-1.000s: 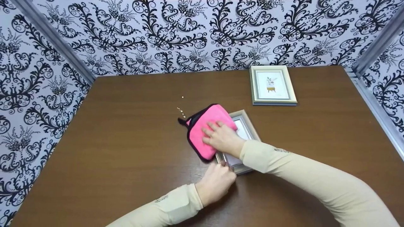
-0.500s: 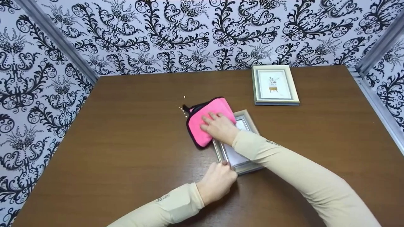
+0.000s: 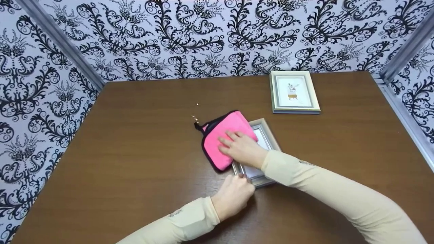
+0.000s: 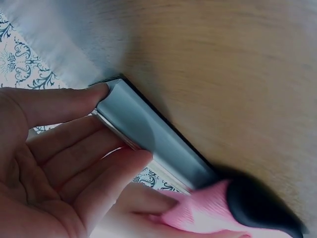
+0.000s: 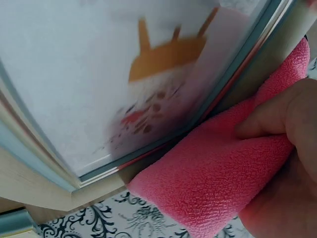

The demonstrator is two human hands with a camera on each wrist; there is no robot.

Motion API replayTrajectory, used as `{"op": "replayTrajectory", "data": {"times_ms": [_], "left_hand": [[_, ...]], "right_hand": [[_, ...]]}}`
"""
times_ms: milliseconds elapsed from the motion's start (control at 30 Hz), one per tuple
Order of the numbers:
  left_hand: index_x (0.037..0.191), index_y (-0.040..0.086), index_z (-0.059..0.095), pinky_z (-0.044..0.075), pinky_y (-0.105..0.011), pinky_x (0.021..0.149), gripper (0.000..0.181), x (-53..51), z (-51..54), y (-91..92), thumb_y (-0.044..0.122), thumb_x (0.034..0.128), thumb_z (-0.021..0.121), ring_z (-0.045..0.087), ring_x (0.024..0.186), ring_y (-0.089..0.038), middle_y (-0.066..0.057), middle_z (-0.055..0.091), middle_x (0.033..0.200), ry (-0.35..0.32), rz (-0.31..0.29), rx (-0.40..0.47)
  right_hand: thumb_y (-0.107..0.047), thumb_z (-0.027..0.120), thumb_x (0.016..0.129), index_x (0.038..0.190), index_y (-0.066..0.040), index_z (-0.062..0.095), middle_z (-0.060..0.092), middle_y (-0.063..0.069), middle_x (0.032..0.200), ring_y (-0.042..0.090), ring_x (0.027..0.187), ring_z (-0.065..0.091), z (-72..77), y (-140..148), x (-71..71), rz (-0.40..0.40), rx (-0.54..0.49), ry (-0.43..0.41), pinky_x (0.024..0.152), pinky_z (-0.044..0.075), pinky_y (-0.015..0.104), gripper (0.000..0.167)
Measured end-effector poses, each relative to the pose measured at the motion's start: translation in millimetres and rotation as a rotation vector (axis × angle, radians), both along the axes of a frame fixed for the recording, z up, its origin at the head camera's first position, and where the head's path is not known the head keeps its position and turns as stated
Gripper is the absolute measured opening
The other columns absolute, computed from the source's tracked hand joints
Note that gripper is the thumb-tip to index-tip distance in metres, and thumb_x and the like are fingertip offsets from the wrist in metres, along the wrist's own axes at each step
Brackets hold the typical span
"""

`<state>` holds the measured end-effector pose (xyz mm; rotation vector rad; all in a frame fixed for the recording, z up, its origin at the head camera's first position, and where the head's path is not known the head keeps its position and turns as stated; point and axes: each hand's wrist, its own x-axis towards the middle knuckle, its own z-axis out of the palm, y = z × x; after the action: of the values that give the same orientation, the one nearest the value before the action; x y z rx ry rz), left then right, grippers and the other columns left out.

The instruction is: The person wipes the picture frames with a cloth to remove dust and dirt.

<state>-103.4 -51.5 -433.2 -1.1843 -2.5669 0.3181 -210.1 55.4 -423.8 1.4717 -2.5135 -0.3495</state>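
A pink cloth with black edging [image 3: 215,152] lies over the upper left side of a picture frame with a pale wooden border [image 3: 270,138]. My right hand [image 3: 243,148] rests on the cloth with its fingers spread; in the right wrist view the thumb [image 5: 270,116] digs into the fabric, holding it against the frame's edge. My left hand [image 3: 233,195] grips the frame's near left corner. In the left wrist view its thumb and fingers pinch the grey-blue side of the frame [image 4: 158,134]. Cloth and right forearm hide part of the picture.
A second picture frame [image 3: 294,91] lies near the back right of the brown table [image 3: 142,145]. Small bright specks [image 3: 194,118] show on the tabletop, just beyond the cloth's loop. Patterned walls [image 3: 210,37] stand behind and at both sides.
My right hand slid the cloth up and left along the frame, then back down and right. My left hand keeps its grip on the corner, and the frame stays about where it was.
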Motion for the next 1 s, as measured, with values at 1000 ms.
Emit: {"op": "replayTrajectory", "data": {"times_ms": [1000], "left_hand": [[0.068, 0.022, 0.072, 0.045, -0.026, 0.042, 0.008, 1.5, -4.2, 1.8, 0.015, 0.0681, 0.077, 0.058, 0.057, -0.011, 0.006, 0.062, 0.065, 0.044, -0.020, 0.071]], "right_hand": [[0.012, 0.055, 0.084, 0.142, -0.004, 0.046, 0.034, 0.028, 0.147, 0.040, 0.130, 0.040, 12.7, 14, 12.9, -0.126, -0.280, -0.624, 0.107, 0.033, 0.044, 0.061]]}}
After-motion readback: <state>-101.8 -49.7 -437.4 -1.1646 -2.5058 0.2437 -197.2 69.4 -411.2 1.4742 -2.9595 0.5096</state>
